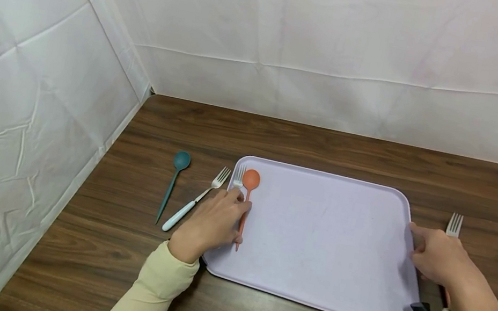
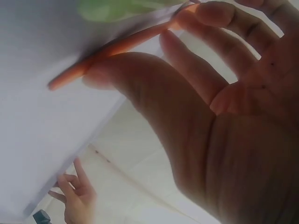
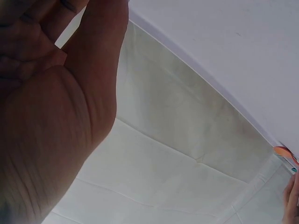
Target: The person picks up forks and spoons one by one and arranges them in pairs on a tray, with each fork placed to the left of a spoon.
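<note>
A pale tray [image 1: 323, 243] lies flat on the table [image 1: 328, 146] between both hands; it looks stiff, light and smooth, best gripped at its raised rim. The right hand [image 1: 440, 257] rests at the tray's right edge, fingers curled at the rim, a fork [image 1: 454, 224] just beyond it. The left hand [image 1: 214, 220], fingers relaxed, touches the thin, light orange spoon [image 1: 247, 199] on the tray's left side, best pinched mid-handle.
</note>
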### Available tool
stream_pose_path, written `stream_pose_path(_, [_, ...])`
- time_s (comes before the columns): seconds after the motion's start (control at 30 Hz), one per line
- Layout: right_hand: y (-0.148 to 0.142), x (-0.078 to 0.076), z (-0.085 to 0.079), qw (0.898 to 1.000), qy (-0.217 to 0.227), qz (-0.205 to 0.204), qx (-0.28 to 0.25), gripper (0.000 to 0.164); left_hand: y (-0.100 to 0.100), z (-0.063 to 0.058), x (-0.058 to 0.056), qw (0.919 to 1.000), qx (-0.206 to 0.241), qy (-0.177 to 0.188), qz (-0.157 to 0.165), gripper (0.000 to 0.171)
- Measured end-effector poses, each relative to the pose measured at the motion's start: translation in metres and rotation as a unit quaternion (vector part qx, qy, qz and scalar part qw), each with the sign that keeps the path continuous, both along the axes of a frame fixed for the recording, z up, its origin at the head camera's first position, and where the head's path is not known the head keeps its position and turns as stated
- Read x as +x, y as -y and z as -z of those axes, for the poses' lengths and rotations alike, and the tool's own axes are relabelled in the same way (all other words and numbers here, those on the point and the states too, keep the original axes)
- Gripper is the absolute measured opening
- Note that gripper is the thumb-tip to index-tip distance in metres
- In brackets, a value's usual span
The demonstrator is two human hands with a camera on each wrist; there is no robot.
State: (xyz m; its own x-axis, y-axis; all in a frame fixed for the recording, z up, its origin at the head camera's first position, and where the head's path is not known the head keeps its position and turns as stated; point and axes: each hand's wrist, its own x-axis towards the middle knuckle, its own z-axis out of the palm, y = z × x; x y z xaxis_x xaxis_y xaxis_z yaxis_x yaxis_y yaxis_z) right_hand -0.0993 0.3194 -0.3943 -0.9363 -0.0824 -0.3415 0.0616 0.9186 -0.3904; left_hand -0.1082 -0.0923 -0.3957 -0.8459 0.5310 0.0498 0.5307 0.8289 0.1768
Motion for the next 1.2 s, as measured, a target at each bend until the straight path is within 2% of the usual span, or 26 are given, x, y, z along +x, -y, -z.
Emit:
stream_pose_path(0.23, [0.001,0.0,0.0,1.0,0.0,0.001,0.003,0.06,-0.001,0.0,-0.001,0.9999,-0.007,0.001,0.012,0.044])
stream_pose_path(0.57, [0.0,0.0,0.0,1.0,-0.001,-0.001,0.01,0.06,-0.002,0.0,-0.002,0.9998,-0.019,-0.005,0.01,0.045])
stream_pose_path(0.77, [0.0,-0.001,0.002,1.0,0.004,0.001,0.004,0.061,-0.002,-0.001,-0.001,0.9999,0.002,0.016,0.005,0.047])
stream_pose_path(0.9, [0.0,-0.001,0.003,1.0,-0.003,-0.003,0.0,0.061,0.001,-0.002,-0.001,0.9998,0.009,0.017,-0.007,0.049])
stream_pose_path(1.0, [0.0,0.0,0.003,1.0,-0.01,-0.007,0.0,0.061,0.005,-0.004,-0.001,0.9998,0.013,0.007,-0.012,0.054])
stream_pose_path(1.2, [-0.001,0.001,0.002,1.0,-0.01,-0.005,0.001,0.061,0.01,-0.006,-0.002,0.9993,0.027,-0.021,-0.016,0.049])
